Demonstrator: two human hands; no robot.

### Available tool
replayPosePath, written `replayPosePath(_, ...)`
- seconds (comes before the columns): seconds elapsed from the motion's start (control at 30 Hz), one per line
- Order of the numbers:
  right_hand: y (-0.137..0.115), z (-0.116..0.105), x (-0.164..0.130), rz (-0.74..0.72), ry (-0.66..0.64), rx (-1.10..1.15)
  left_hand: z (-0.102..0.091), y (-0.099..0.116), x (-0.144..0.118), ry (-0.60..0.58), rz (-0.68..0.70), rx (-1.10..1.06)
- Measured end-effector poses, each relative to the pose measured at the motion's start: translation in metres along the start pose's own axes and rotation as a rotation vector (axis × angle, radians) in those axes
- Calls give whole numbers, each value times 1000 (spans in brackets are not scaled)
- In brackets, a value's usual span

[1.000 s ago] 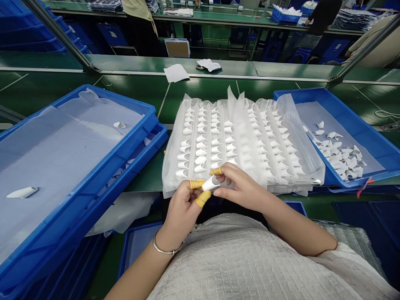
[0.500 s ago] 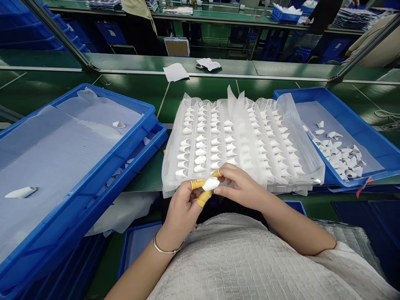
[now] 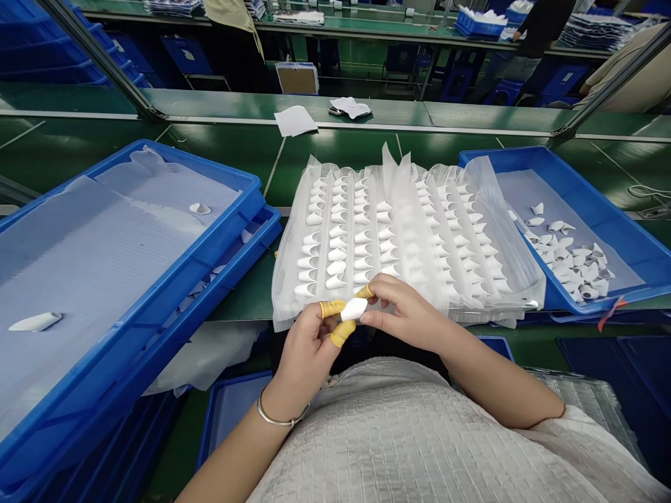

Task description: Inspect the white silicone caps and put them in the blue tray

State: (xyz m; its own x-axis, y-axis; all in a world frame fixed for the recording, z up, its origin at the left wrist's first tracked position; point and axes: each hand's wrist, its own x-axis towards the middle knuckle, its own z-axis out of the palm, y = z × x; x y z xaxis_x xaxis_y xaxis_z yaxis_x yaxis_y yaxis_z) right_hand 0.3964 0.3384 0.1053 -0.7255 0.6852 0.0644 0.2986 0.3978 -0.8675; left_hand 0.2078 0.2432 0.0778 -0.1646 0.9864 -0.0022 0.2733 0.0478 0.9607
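Note:
A small white pointed hollow part (image 3: 354,309) sits between my two hands, just over the near edge of a tray. My left hand (image 3: 309,342), with yellow covers on its thumb and a finger, pinches the part from the left. My right hand (image 3: 401,311) grips its right end between the thumb and a yellow-covered finger. Beyond them lies the tray lined with white sheet (image 3: 286,279), where rows of similar white parts (image 3: 363,237) stand. What is inside the held part cannot be seen.
At left, a blue bin (image 3: 172,269) with white lining holds two loose parts and rests on another bin. A blue bin (image 3: 634,244) at right holds a heap of white parts. White paper (image 3: 295,121) and a dark phone-like object (image 3: 335,111) lie behind. Metal posts (image 3: 105,63) slant up.
The white part has turned slightly between my fingers. Both hands stay in nearly the same place, and the trays and bins have not moved.

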Motion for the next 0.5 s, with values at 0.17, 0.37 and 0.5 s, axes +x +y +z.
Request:
replayPosePath(0.17,-2,0,0,-18,4,17,0,0,0,-35,-52,-34)
replayPosePath(0.37,-1,0,-3,-91,36,-33,0,1,1,-32,-80,-82)
replayPosePath(0.5,0,-1,1,9,26,-15,-1,2,0,1,24,40)
